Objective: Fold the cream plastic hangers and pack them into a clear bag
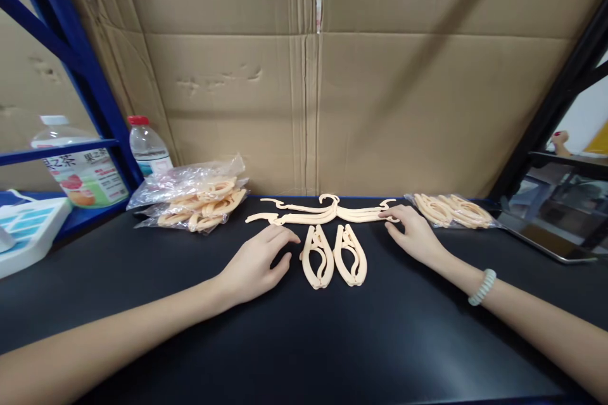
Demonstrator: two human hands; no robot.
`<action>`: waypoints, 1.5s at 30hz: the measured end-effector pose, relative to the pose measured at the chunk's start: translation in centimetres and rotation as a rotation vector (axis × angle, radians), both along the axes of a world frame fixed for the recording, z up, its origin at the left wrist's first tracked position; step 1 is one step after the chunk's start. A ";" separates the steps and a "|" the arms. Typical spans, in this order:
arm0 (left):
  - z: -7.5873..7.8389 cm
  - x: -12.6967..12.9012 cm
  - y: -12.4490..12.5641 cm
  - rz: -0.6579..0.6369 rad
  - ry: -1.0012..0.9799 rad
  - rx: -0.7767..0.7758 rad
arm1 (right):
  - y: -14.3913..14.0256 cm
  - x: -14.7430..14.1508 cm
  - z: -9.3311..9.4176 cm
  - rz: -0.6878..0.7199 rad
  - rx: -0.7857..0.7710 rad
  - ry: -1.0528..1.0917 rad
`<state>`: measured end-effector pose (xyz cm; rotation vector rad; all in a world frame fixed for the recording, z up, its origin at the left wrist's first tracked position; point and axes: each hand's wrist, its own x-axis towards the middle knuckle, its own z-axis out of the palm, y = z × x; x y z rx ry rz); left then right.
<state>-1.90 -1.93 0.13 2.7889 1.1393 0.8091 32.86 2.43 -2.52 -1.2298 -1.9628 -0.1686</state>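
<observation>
Two folded cream plastic hangers lie side by side on the black table: the left folded hanger [312,266] and the right folded hanger [359,264]. Behind them, unfolded hangers [313,218] are spread out with their arms wide, one close behind the other. My left hand [261,259] rests left of the folded pair, fingers curved and apart, thumb separate, holding nothing. At the right end of the unfolded hangers is my right hand [412,234], its fingertips at or just over the arm tip; the fingers are spread, with no grip visible.
Clear bags of folded hangers [209,199] lie at the left back, and another bagged pair [451,210] at the right. Bottles [149,149] stand by the blue frame. A tablet-like dark panel [541,237] sits far right. Cardboard [228,88] walls the back.
</observation>
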 end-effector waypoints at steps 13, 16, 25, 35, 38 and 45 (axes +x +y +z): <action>0.4 -0.4 -0.3 0.008 0.044 -0.080 | 0.9 0.7 -0.5 -0.004 0.020 -0.255; 0.4 -0.6 -0.5 0.003 0.049 -0.079 | 0.9 1.2 -0.2 -0.001 -0.003 -0.298; 0.7 0.1 -1.0 0.054 -0.140 -0.268 | 1.4 2.1 -0.3 0.015 -0.059 -0.254; 0.9 0.4 -0.4 0.109 -0.522 -0.613 | 0.9 1.3 0.0 0.086 -0.066 -0.212; 0.8 0.5 -0.5 0.118 -0.651 -0.658 | 0.5 0.9 0.4 0.118 -0.063 -0.203; 0.5 0.5 -0.7 0.086 -0.678 -0.634 | -0.1 0.4 1.0 0.082 -0.111 -0.112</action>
